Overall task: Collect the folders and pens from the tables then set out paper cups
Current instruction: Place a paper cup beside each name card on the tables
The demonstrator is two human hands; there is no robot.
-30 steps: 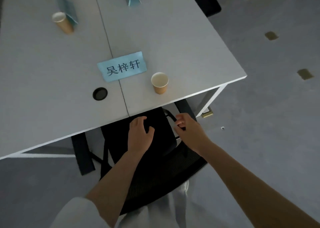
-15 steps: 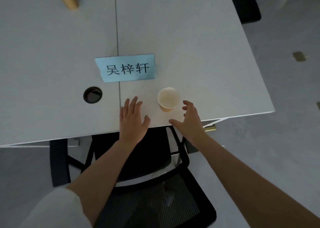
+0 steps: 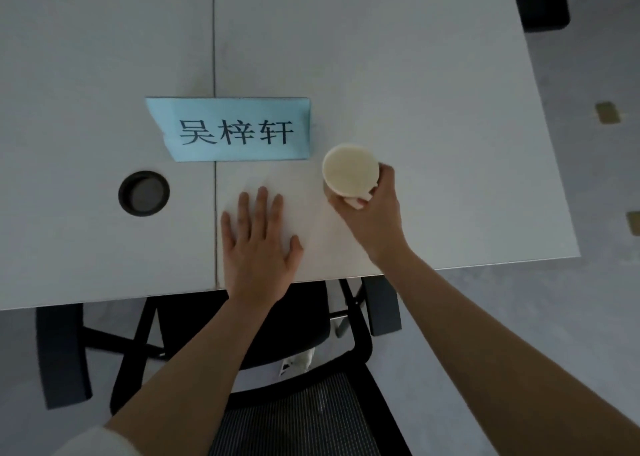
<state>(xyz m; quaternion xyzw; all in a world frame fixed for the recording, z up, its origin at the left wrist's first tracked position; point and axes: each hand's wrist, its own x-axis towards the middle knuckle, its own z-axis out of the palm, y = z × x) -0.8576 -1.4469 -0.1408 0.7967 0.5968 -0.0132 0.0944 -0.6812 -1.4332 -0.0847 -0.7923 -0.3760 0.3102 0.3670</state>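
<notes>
1. A paper cup (image 3: 349, 173) is seen from above, right of the frame's centre, standing upright on the white table (image 3: 415, 75) with its open mouth facing the camera.
2. The cup is gripped by the right hand (image 3: 372, 213), which comes in from the lower right; the fingers (image 3: 387, 178) are wrapped around the cup's right side and the thumb is pressed against its near side, below the rim.
3. The cup is thus enclosed on its lower right by the hand, while its upper left side is left bare.
4. Whether the cup's base is touching the table cannot be told, as it is hidden under the rim.
5. The left hand (image 3: 258, 248) is laid flat on the table at the centre of the frame, palm down and fingers spread, with nothing held; it is kept apart from the cup.
6. A blue name card (image 3: 232, 129) printed with dark characters is seen just beside the cup, to its upper left.
7. A round cable hole (image 3: 143, 193) is set in the table at the left.
8. A black mesh chair (image 3: 298, 407) is seen below the table edge, in the lower part of the frame.
</notes>
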